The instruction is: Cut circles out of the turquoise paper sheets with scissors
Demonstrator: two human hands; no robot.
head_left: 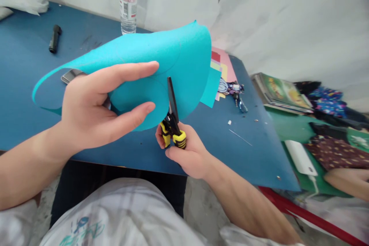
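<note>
Left hand [98, 107]: forearm in from lower left, palm inward, thumb and forefinger extended and spread across the near face of a curled turquoise sheet of felt-like material [191, 73]; remaining fingers mostly hidden behind it, sheet held up above the blue tabletop [215, 153]. Right hand [191, 152]: forearm from lower right, fingers closed round yellow-and-black-handled scissors with dark blades [173, 117], which point away at the sheet.

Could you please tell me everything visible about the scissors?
The scissors have dark, metallic-looking blades and yellow-and-black handles. The right hand grips the handles over the blue table, with the blades pointing forward, at the turquoise sheet. How far the blades are open is hard to tell.
</note>
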